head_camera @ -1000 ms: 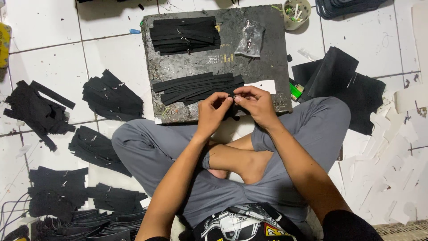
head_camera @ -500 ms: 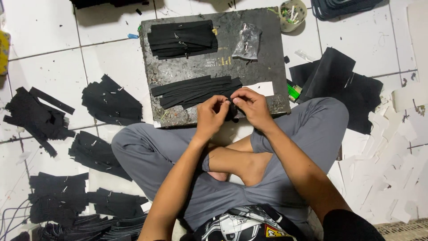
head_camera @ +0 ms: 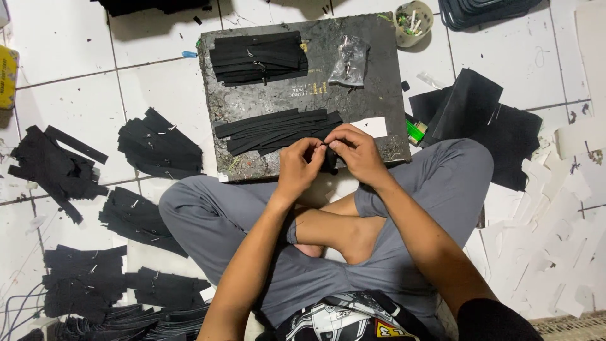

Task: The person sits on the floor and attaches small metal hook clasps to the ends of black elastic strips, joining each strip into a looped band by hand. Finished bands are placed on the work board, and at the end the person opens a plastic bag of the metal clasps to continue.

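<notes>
Far left floor: a yellow object (head_camera: 7,76) lies at the frame edge on white tiles; its kind cannot be told.
Left floor piles: heaps of black strips lie well apart on the tiles, one upper heap (head_camera: 53,167), one nearer the board (head_camera: 158,145), and flat stacks lower down (head_camera: 85,281).
Work board: a dark, scuffed slab (head_camera: 297,101) rests on the floor in front of the crossed legs.
Board, upper part: a tidy stack of black strips (head_camera: 259,58) lies at the far left; a small clear plastic bag (head_camera: 349,61) lies just right of it.
Board, lower part: a fan of long black strips (head_camera: 274,129) lies across it, with a white slip (head_camera: 372,126) at its right end.
Left hand (head_camera: 300,167): closed, fingertips pinching a small black piece (head_camera: 328,158) at the board's near edge.
Right hand (head_camera: 356,151): closed on the same black piece, touching the left hand.
Upper right floor: a small cup of bits (head_camera: 413,22) stands beside the board.
Right floor: black sheets (head_camera: 480,120) lie by the knee, a green object (head_camera: 413,131) between them and the board.
Far right floor: white offcuts (head_camera: 555,240) are scattered.
</notes>
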